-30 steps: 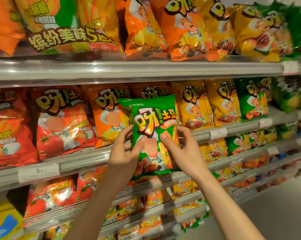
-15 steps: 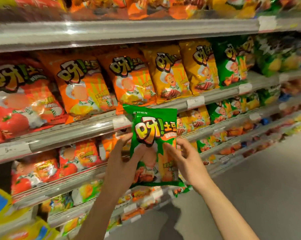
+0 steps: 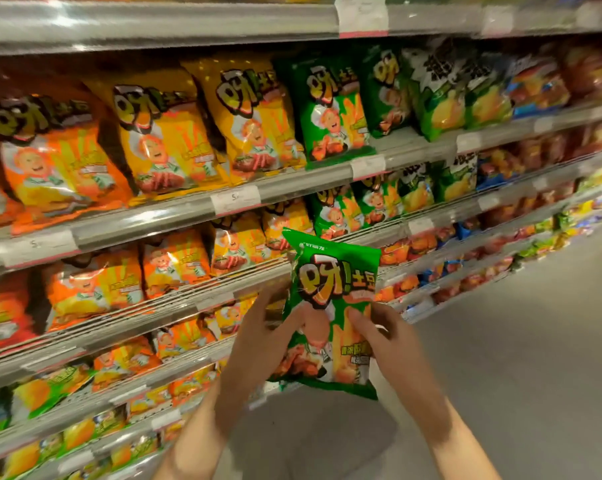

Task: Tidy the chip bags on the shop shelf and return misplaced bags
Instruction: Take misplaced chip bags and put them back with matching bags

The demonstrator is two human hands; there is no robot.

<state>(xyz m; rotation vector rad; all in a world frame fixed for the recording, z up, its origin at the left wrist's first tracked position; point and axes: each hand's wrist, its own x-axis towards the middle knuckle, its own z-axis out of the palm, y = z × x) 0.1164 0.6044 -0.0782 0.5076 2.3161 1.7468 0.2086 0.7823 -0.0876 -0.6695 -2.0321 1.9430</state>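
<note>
While both hands, left (image 3: 258, 341) and right (image 3: 389, 344), pinch the green chip bag (image 3: 330, 306), it hangs seemingly just off the shelf edge (image 3: 175, 306).

White price labels (image 3: 235, 199) line the grey shelf rails across the frame. Pale grey aisle floor (image 3: 521, 358) fills the lower right
</note>
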